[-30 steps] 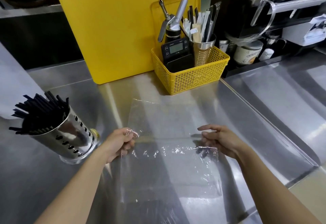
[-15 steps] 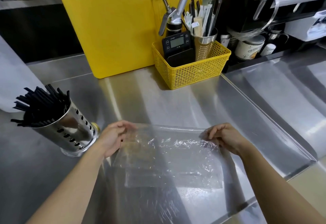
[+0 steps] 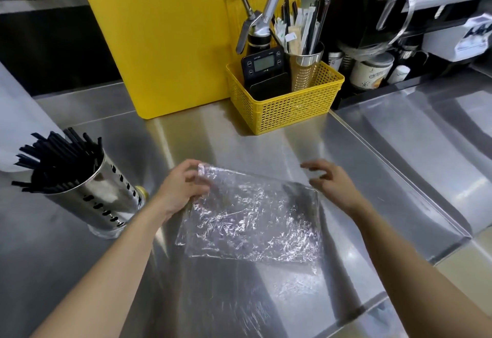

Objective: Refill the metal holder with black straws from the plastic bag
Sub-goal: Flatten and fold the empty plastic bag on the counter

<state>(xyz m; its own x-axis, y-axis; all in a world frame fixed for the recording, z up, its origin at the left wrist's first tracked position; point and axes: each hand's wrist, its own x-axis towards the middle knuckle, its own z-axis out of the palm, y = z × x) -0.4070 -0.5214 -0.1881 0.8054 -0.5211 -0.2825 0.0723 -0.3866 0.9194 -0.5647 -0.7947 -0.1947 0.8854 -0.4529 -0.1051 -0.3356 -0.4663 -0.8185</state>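
Observation:
A clear, crinkled plastic bag (image 3: 253,220) lies folded flat on the steel counter in front of me, with no straws visible inside. My left hand (image 3: 181,188) pinches the bag's upper left corner. Just off the bag's upper right corner hovers my right hand (image 3: 330,183), fingers spread and holding nothing. The perforated metal holder (image 3: 106,199) stands at the left, tilted, packed with several black straws (image 3: 58,162).
A yellow basket (image 3: 287,109) with a scale, a whipper and a cup of wrapped utensils stands at the back. A big yellow cutting board (image 3: 170,39) leans behind it. The counter's raised edge (image 3: 394,167) runs diagonally at the right.
The bag was spread flat, then folded in half toward me. My right hand has now let go of it and lifted off; my left still holds its corner.

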